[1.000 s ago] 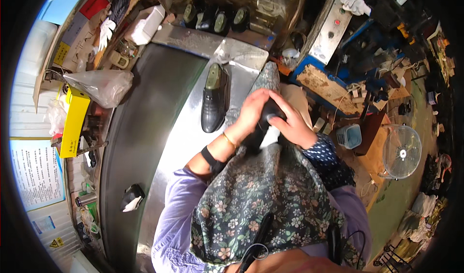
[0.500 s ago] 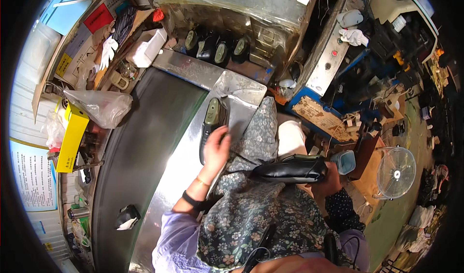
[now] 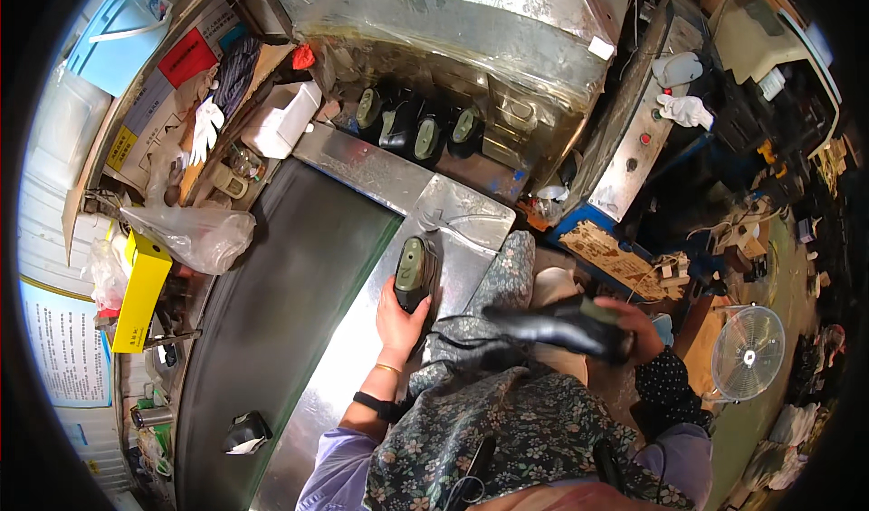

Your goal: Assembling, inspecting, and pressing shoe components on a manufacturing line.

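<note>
A black shoe on a green-topped last [image 3: 414, 271] stands on the shiny metal ledge in front of me. My left hand [image 3: 398, 323] is closed round its near part, thumb on the right side and fingers on the left. Over my lap, my right hand [image 3: 636, 328] grips one end of another black shoe [image 3: 566, 326], which is smeared by motion and lies sideways above my floral apron [image 3: 471, 411]. On the metal corner beyond the left shoe lies a slim metal hand tool [image 3: 451, 225].
A dark belt [image 3: 262, 321] runs along the ledge's left, carrying a black shoe piece [image 3: 247, 433]. Several lasted black shoes [image 3: 427, 138] stand under the metal hood. To the right are a machine panel [image 3: 625, 162] and a fan [image 3: 748, 353]. A yellow box [image 3: 142, 296] hangs left.
My left hand has gone from hovering beside the lasted shoe to holding it. The shoe in my right hand has moved slightly and is now blurred. The whole view has shifted a little.
</note>
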`<state>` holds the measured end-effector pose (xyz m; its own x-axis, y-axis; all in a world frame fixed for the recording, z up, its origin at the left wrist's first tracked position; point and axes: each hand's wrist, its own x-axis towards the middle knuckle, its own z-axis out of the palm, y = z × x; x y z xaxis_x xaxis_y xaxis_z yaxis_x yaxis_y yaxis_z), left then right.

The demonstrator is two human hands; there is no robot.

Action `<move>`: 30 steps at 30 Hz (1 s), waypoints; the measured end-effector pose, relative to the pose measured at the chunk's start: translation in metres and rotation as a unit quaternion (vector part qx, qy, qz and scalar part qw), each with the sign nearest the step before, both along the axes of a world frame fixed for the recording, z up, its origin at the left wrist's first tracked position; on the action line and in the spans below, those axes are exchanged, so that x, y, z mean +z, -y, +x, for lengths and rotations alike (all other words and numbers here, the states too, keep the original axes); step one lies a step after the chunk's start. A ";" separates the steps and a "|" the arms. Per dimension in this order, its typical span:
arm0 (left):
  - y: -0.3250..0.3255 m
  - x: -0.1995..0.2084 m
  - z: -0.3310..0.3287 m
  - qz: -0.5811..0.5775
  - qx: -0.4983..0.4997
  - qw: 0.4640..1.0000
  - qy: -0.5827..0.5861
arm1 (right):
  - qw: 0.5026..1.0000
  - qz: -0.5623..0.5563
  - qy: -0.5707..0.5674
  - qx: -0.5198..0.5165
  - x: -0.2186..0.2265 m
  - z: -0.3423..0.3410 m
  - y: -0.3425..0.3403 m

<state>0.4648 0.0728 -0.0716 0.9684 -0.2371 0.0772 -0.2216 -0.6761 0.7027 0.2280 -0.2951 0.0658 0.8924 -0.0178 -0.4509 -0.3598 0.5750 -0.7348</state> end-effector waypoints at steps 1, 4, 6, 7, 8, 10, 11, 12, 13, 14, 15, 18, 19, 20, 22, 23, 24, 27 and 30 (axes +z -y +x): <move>0.001 -0.001 0.000 0.015 0.005 1.000 0.014 | 0.996 -0.078 0.029 -0.038 -0.005 0.012 0.006; 0.002 -0.003 0.000 0.032 0.014 0.999 0.024 | 0.968 -0.163 0.139 -0.128 -0.051 0.099 0.020; 0.002 -0.005 0.000 0.024 0.014 0.999 0.017 | 0.956 -0.105 0.131 -0.239 -0.090 0.182 0.028; 0.003 -0.007 0.000 0.027 0.018 0.999 0.013 | 0.947 -0.156 0.142 -0.244 -0.109 0.227 0.027; 0.003 -0.008 0.000 0.045 0.028 0.999 0.001 | 0.917 -0.292 0.149 -0.227 -0.125 0.266 0.025; 0.003 -0.012 -0.001 0.037 0.038 0.998 -0.015 | 0.714 -0.678 0.129 -0.114 -0.151 0.311 0.005; 0.003 -0.014 -0.001 0.029 0.025 0.999 0.010 | 0.710 -0.685 0.162 0.003 -0.158 0.322 -0.011; 0.000 -0.015 0.000 0.031 0.020 0.998 0.044 | 0.750 -0.625 0.201 0.080 -0.163 0.316 -0.035; -0.002 -0.016 0.003 0.027 0.014 0.999 0.019 | 0.747 -0.600 0.252 0.136 -0.164 0.304 -0.057; -0.006 -0.016 0.006 0.019 0.025 1.000 0.005 | 0.746 -0.568 0.304 0.169 -0.163 0.286 -0.078; -0.010 -0.016 0.011 0.010 0.032 0.999 0.001 | 0.761 -0.524 0.345 0.164 -0.159 0.263 -0.099; -0.013 -0.004 0.023 -0.191 0.056 0.974 -0.104 | 0.868 -0.346 0.151 0.322 -0.136 0.205 -0.140; -0.009 0.003 0.021 -0.306 0.075 0.927 -0.203 | 0.912 -0.282 0.122 0.271 -0.125 0.184 -0.154; -0.003 0.012 0.021 -0.377 0.136 0.862 -0.310 | 0.948 -0.220 0.096 0.209 -0.113 0.168 -0.166; 0.027 0.030 0.005 -0.512 0.132 0.775 -0.346 | 0.969 -0.193 0.092 0.126 -0.086 0.151 -0.177; 0.045 0.039 -0.008 -0.507 0.088 0.792 -0.330 | 0.988 -0.081 0.118 0.057 -0.071 0.143 -0.179; 0.063 0.048 -0.021 -0.491 0.062 0.806 -0.324 | 0.982 -0.085 0.168 -0.030 -0.056 0.127 -0.178; 0.096 0.070 -0.044 -0.484 -0.206 0.785 -0.327 | 0.971 -0.073 0.171 -0.152 -0.012 0.090 -0.106; 0.092 0.069 -0.053 -0.383 -0.418 0.763 -0.310 | 0.927 -0.229 0.197 -0.224 0.024 0.032 -0.019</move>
<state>0.4122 -0.0195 -0.0023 0.4099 -0.9075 0.0921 0.1850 0.1816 0.9658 0.2603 -0.2759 0.0893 0.8426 -0.5357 0.0547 0.1883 0.1980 -0.9619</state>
